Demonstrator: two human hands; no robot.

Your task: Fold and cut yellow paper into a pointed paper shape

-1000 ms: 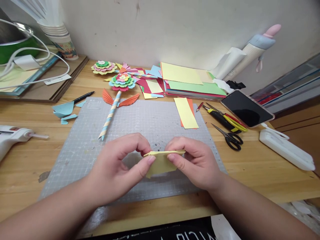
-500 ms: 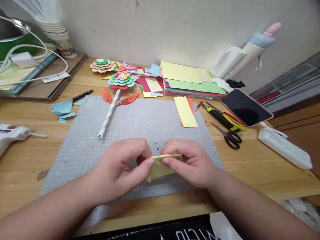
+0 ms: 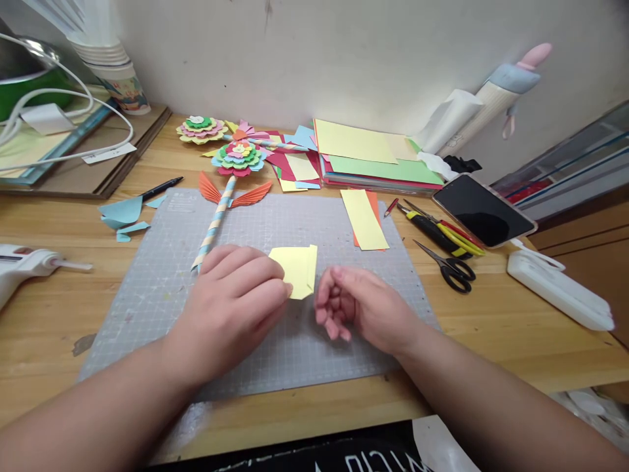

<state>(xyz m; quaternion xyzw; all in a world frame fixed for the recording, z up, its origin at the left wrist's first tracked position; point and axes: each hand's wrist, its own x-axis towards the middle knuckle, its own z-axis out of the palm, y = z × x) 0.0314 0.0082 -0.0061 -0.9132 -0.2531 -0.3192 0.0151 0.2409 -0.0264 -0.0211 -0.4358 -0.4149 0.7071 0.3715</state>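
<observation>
My left hand [image 3: 236,298] is closed, pinching a small piece of yellow paper [image 3: 297,270] at its left edge above the grey cutting mat [image 3: 147,314]. A narrow folded strip runs down the paper's right side. My right hand [image 3: 358,305] is just right of the paper, apart from it. Its fingers are loosely curled with nothing between them. Just beyond my left hand lies a paper flower [image 3: 239,157] with layered coloured petals, a striped stem and orange pleated leaves. Yellow and orange paper strips [image 3: 364,219] rest on the mat's far right.
Right of the mat are black scissors [image 3: 449,267], pliers [image 3: 437,233] and a phone [image 3: 485,211]. Blue paper scraps [image 3: 122,211], a black pen [image 3: 161,188] and a glue gun [image 3: 29,262] lie at left. A paper stack [image 3: 378,167] stands against the wall.
My right hand has let go of the yellow paper and moved slightly aside. My left hand has turned the paper, so its flat face and folded edge now show.
</observation>
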